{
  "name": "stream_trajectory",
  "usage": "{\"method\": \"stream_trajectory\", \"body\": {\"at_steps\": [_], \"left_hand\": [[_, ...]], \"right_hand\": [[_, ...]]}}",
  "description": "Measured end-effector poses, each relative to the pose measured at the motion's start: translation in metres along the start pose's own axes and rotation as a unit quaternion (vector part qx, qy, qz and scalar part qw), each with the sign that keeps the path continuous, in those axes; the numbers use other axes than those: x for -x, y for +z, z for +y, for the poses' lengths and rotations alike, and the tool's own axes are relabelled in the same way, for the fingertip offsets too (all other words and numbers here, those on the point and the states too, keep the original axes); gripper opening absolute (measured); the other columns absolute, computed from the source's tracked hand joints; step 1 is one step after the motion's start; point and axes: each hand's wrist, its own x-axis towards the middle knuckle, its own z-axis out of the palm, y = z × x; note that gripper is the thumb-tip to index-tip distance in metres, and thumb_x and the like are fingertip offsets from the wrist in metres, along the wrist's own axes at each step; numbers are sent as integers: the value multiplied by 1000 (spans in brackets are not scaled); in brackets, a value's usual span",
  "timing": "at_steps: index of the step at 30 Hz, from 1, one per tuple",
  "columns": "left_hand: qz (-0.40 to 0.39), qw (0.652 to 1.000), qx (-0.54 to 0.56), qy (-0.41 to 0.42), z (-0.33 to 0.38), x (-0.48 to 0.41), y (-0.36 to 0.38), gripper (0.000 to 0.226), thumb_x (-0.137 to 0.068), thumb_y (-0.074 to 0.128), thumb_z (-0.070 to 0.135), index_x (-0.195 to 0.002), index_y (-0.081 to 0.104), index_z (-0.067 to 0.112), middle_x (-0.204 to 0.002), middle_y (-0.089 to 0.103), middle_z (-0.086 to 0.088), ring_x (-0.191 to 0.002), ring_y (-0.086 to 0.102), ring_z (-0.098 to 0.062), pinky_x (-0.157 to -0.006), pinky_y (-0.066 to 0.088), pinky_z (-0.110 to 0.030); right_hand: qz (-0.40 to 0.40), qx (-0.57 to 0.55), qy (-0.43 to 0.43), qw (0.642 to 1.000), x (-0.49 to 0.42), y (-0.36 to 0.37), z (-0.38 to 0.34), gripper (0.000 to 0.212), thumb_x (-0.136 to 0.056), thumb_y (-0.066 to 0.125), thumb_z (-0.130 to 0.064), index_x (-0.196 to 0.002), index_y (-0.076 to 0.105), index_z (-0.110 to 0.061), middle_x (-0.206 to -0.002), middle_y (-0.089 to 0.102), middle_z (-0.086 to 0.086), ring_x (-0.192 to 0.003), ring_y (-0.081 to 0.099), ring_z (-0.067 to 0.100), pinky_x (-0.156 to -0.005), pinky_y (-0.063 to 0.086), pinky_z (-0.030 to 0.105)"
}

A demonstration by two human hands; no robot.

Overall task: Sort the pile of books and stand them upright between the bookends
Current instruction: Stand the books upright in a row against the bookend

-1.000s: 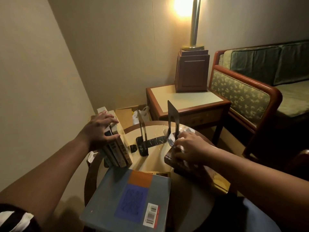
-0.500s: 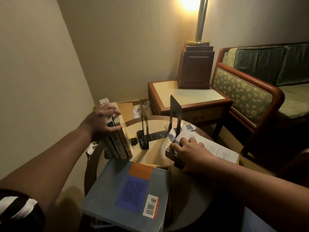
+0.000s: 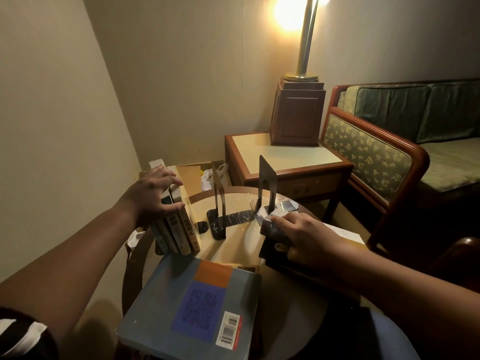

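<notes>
A person's left hand [image 3: 153, 196] grips a row of upright books [image 3: 181, 229] at the left edge of a round table [image 3: 241, 242], fingers curled over their tops and the thumb pressed against the nearest spine. The books lean slightly and stand just left of the two black bookends, outside the gap between them. The left bookend [image 3: 220, 203] and the right bookend [image 3: 267, 181] stand apart near the table's far side, with only bare tabletop between them.

The right hand [image 3: 301, 235] lies on top of a dark book [image 3: 272, 242] on the table's right side, near the foot of the right bookend, fingers bent over its far end and the thumb tucked against its near side. A pale page [image 3: 342, 233] shows beyond the wrist.

A large grey book [image 3: 192, 302] with orange and blue panels and a barcode lies flat in the foreground, overhanging the table's near edge. Behind the table, a lit lamp [image 3: 298, 113] stands on a wooden side table [image 3: 293, 157] beside a green patterned sofa [image 3: 368, 157].
</notes>
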Motion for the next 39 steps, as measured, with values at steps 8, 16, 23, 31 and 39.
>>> {"method": "stream_trajectory", "body": {"at_steps": [8,16,23,31,39], "left_hand": [[-3,1000,17,4,-1,-1,0,61,-67,46,75,-121,48,46,-146,46,4,-147,24,-24,-106,38,-59],[-4,1000,19,11,-4,-5,0,61,-68,48,76,-121,48,46,-146,47,4,-147,25,-25,-108,36,-58],[-1,1000,7,6,-5,-5,2,65,-69,46,76,-125,49,45,-148,45,6,-147,23,-22,-108,37,-58],[-1,1000,9,-2,-2,-3,0,71,-68,46,75,-129,54,38,-148,44,7,-148,21,-21,-108,37,-56],[-7,1000,16,-8,0,-2,0,62,-66,45,76,-122,46,48,-148,44,6,-148,21,-21,-109,35,-56]], "right_hand": [[-84,-199,13,976,-24,-83,24,68,-81,77,-14,-143,50,-20,-106,65,-5,-91,67,12,-68,60,23],[-145,-193,28,970,-52,-77,26,85,-84,74,-10,-149,27,-39,-117,52,-4,-89,61,15,-58,56,18],[-136,-132,-16,982,-76,-75,24,59,-87,72,-10,-133,45,-35,-99,56,-9,-83,61,15,-63,59,21],[-28,-193,-39,980,-57,-106,23,53,-81,78,-13,-117,49,-40,-103,60,-10,-84,62,10,-57,54,16],[258,-251,-36,932,-26,-114,11,52,-78,81,-19,-117,48,-31,-111,52,-3,-96,58,10,-67,58,16]]}}
